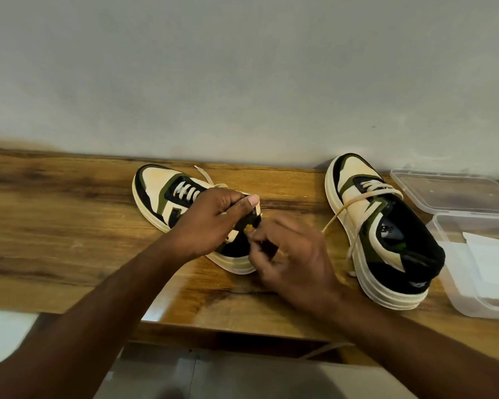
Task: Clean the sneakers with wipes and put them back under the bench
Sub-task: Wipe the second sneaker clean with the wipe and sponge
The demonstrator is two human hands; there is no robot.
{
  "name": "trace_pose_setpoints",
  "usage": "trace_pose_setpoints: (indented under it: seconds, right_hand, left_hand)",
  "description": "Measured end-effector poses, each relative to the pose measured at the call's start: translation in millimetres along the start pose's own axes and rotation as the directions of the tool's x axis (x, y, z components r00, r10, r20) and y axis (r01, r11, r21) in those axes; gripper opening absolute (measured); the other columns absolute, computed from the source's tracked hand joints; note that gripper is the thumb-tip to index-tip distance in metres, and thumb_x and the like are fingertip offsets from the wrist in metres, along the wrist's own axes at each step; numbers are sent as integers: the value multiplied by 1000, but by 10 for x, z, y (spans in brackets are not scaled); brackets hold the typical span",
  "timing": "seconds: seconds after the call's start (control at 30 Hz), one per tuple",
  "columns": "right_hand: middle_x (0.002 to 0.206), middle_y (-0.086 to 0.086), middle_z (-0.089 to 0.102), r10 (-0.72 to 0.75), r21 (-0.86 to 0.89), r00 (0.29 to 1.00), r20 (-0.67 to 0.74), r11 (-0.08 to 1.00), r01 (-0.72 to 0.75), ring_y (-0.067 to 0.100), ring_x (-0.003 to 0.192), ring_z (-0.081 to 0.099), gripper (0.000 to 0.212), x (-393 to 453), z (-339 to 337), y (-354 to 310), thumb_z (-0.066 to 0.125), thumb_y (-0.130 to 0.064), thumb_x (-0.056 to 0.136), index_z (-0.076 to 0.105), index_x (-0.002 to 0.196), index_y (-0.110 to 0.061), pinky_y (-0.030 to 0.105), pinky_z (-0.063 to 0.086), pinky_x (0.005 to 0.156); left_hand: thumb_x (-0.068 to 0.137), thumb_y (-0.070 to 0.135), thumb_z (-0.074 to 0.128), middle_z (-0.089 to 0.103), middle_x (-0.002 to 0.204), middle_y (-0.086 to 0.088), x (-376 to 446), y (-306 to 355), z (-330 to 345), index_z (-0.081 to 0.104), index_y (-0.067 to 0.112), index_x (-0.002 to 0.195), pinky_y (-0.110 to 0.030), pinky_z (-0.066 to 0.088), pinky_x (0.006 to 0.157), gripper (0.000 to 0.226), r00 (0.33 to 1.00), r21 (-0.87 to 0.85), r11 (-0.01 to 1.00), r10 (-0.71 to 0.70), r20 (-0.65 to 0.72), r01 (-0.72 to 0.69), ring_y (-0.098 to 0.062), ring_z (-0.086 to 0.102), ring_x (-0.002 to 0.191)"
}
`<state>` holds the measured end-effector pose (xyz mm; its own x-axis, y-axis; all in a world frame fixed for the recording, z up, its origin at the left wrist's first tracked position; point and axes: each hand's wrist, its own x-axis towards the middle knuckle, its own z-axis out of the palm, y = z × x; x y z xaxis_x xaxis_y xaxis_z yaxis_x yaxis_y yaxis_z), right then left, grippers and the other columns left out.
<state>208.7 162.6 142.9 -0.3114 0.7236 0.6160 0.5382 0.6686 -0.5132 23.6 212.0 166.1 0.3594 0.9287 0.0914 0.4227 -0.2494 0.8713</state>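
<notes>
Two cream, black and green sneakers stand on a wooden bench [69,226]. My left hand [211,223] grips the collar of the left sneaker [159,188], thumb over its tongue. My right hand [291,254] is beside that sneaker's heel with fingers curled, pinching something small and yellowish at the collar; what it is I cannot tell. The right sneaker [386,234] stands untouched, its laces loose. White wipes [490,260] lie in a clear plastic box [455,295] at the right.
The box's clear lid [455,191] lies behind it against the pale wall [242,82]. The bench's front edge runs just below my forearms, with light floor tiles [6,332] beneath at the left.
</notes>
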Motion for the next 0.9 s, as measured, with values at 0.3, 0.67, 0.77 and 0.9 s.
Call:
trace_pose_setpoints:
  seconds: [0.3,0.67,0.77,0.9]
  right_hand:
    - [90,-1,72,148,71,979,-144,988,-139,9,76,66,12,129,-72,116,79,-3,85,78,95,-8,30,58,64]
    - [88,-2,69,89,41,996,-28,995,-88,11,78,63,9,26,56,61,77,-8,86,71,91,-11,34,55,65]
    - [85,-7,68,208,73,976,-60,976,-204,8,75,64,9,26,98,50,78,-10,86,71,89,-15,33,56,63]
    - [83,-12,70,362,114,926,-110,930,-350,7,73,67,11,89,17,198,78,-10,87,73,90,-20,24,57,62]
  left_hand:
    - [107,36,55,52,56,11,34,48,41,67,31,62,-18,41,54,47,999,-44,999,-28,-26,27,-1,47,55]
    - [106,45,52,47,63,-3,15,-12,-58,60,13,69,-23,40,57,49,1000,6,1000,-24,4,24,-10,44,60]
    - [107,45,52,48,64,-10,6,-33,-69,61,12,71,-27,39,57,50,1000,8,1000,-24,-8,24,-15,44,61]
    - [107,46,51,55,69,-20,7,-30,-60,66,8,75,-27,43,57,51,999,1,999,-34,-11,34,-16,49,63]
